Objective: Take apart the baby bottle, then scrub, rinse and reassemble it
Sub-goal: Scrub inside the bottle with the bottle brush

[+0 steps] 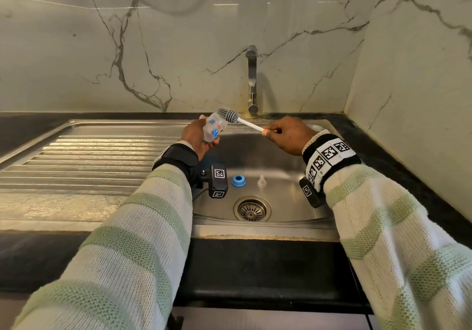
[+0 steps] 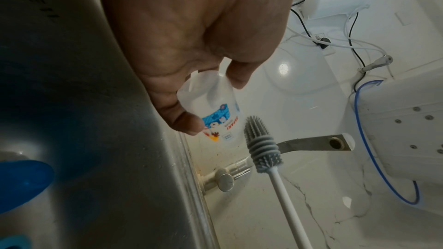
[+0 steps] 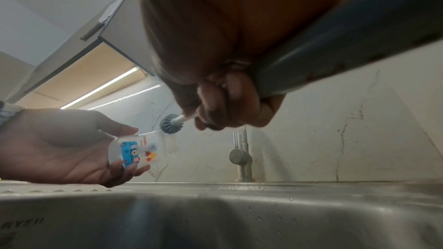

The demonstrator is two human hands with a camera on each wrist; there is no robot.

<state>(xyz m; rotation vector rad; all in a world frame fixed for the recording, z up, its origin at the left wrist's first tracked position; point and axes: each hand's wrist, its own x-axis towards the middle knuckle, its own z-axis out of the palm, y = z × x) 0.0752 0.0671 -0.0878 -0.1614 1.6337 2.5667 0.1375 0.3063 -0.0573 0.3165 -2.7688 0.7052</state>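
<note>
Holding the light, slippery bottle (image 1: 214, 128) above the sink (image 1: 281, 156), my left hand (image 1: 196, 138) wraps its base; right fingers (image 1: 274, 127) pinch the stiff brush (image 1: 231, 115) near its mouth.

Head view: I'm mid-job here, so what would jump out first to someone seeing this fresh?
Over the sink basin, the left hand holds the clear baby bottle while the right hand points a grey silicone bottle brush at its mouth. On the basin floor near the drain sit a blue collar ring and clear nipple.
</note>
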